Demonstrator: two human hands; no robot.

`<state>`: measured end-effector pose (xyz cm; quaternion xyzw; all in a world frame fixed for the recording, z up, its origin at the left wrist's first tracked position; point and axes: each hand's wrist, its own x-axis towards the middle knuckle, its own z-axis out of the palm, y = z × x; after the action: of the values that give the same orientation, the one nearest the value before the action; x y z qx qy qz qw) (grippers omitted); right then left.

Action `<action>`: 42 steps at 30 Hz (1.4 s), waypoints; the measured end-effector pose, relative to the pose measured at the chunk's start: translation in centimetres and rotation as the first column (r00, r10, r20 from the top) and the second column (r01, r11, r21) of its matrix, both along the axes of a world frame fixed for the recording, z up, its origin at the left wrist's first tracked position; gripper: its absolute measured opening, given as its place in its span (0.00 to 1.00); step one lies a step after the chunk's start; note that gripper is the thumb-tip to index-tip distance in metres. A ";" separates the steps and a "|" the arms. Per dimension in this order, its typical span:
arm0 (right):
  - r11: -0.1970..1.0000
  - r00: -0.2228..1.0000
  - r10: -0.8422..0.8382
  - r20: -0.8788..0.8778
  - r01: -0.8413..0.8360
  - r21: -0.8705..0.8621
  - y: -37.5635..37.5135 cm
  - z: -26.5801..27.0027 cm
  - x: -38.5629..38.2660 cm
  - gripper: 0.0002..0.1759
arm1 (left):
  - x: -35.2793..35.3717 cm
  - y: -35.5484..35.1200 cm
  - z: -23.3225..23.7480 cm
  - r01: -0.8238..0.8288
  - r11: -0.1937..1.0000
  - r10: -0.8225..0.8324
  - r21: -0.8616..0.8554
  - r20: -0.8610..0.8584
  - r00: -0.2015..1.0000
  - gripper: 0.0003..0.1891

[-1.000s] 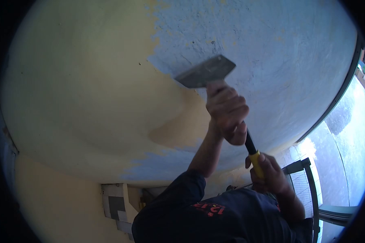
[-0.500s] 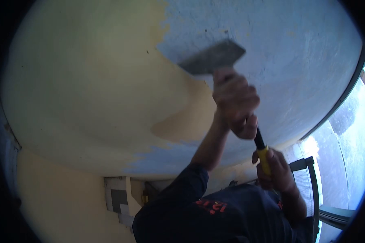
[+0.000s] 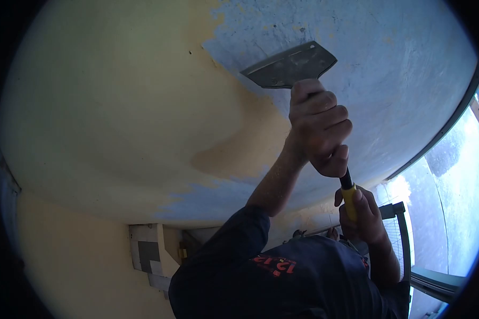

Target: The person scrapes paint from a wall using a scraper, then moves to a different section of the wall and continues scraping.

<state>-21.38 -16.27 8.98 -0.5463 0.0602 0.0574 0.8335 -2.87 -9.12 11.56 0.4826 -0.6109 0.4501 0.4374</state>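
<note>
A long-handled scraper (image 3: 290,65) with a wide grey blade lies over the blue-grey area of the wall, its left corner close to the yellowish paint edge. My left hand (image 3: 322,125) is wrapped round the shaft just behind the blade, thumb side toward my body. Lower down, my right hand (image 3: 363,215) grips the yellow part of the handle (image 3: 349,199). A short stretch of black shaft shows between the two hands.
Yellowish paint (image 3: 117,106) covers the left of the wall, meeting the blue-grey surface (image 3: 399,80) along a ragged edge. A dark metal rail (image 3: 404,239) with mesh stands at lower right. Pale paving (image 3: 436,196) lies beyond it. A grey-and-white patterned block (image 3: 146,250) is at lower left.
The scraper and both hands have shifted slightly right in view, the blade also a little upward. The wall's paint edge has moved slightly in view too. Both hands keep their grip.
</note>
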 end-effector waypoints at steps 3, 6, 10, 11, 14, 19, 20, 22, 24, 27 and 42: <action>1.000 0.999 -0.010 -0.031 0.010 0.021 0.2 -2.4 -0.9 0.31 | 0.5 -0.2 -0.8 -0.025 0.998 0.025 0.059 0.001 1.000 0.14; 0.992 0.995 0.004 -0.096 0.009 0.128 0.1 -5.0 -1.6 0.29 | 0.8 -0.3 -1.8 -0.043 0.992 0.043 0.117 0.001 0.999 0.13; 1.000 0.999 0.026 -0.026 -0.026 0.009 -1.0 -1.5 0.2 0.30 | 1.6 0.1 2.3 -0.058 0.996 0.055 0.062 0.046 0.997 0.14; 1.000 0.999 0.020 -0.037 -0.020 0.005 -0.9 -1.4 0.1 0.30 | 1.6 0.2 3.0 -0.082 0.993 0.074 0.084 0.091 0.993 0.16; 0.999 0.998 0.008 -0.059 -0.006 0.040 -0.8 -3.0 -0.3 0.29 | 1.3 0.0 0.3 -0.093 0.986 0.086 0.141 0.057 0.995 0.13; 1.000 0.997 -0.014 -0.070 0.015 0.009 -1.1 -5.3 -0.8 0.31 | 0.7 -0.5 -2.9 -0.046 0.985 0.053 0.164 -0.033 0.998 0.14; 0.999 0.999 -0.020 -0.046 0.018 -0.043 -1.3 -4.5 -0.4 0.31 | 1.1 -0.5 -1.5 -0.059 0.991 0.058 0.124 0.016 0.998 0.14; 0.999 1.000 0.006 -0.017 -0.007 -0.053 -1.5 -3.0 0.6 0.31 | 2.0 -0.7 0.8 -0.064 0.998 0.061 0.027 0.095 0.994 0.14; 1.000 1.000 0.015 -0.018 -0.015 -0.019 -1.5 -3.0 0.4 0.31 | 1.6 -0.6 0.1 -0.065 0.996 0.061 0.063 0.065 0.996 0.13; 0.999 0.999 -0.009 -0.053 0.012 0.052 -1.4 -6.6 -0.8 0.30 | 1.1 -1.2 -3.1 -0.059 0.995 0.058 0.080 0.016 0.998 0.13; 0.994 0.998 0.033 0.056 -0.027 -0.103 -3.3 -5.0 1.5 0.33 | 2.0 -1.1 -0.7 -0.135 0.987 0.126 0.091 0.094 0.988 0.13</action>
<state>-19.93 -19.52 3.96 -0.5904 0.0309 0.0512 0.8049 -0.89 -10.18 10.82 0.5220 -0.6178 0.4684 0.3558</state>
